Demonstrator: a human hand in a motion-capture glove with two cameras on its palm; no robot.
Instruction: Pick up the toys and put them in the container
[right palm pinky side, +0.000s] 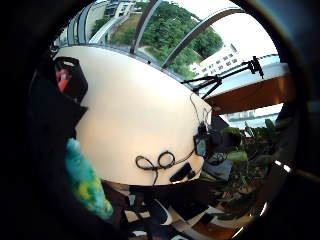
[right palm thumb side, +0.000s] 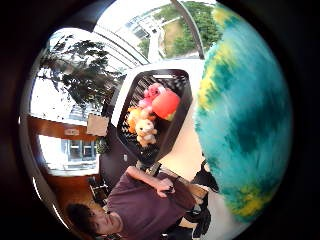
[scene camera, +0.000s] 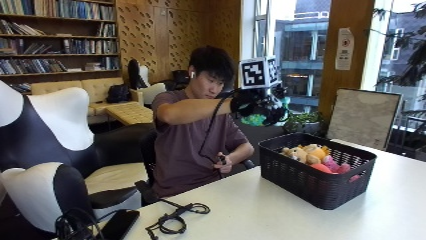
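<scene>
My gloved right hand (scene camera: 258, 106) is raised in the air to the left of and above the black basket (scene camera: 313, 182), gripping a teal and yellow plush toy (scene camera: 255, 120). That plush toy (right palm thumb side: 245, 125) fills much of the thumb side palm view and shows as the teal toy (right palm pinky side: 86, 181) in the other. The basket (right palm thumb side: 172, 132) stands on the white table (scene camera: 279, 210) and holds several plush toys: an orange and cream one (scene camera: 303, 152), a pink and red one (scene camera: 329, 166), seen also as the red toy (right palm thumb side: 165, 103).
A black cable loop (scene camera: 176, 217) and a dark phone (scene camera: 120, 223) lie at the table's near left edge. The person's bare left hand (scene camera: 223, 163) rests by the table edge. Black and white chairs (scene camera: 46, 150) stand at left.
</scene>
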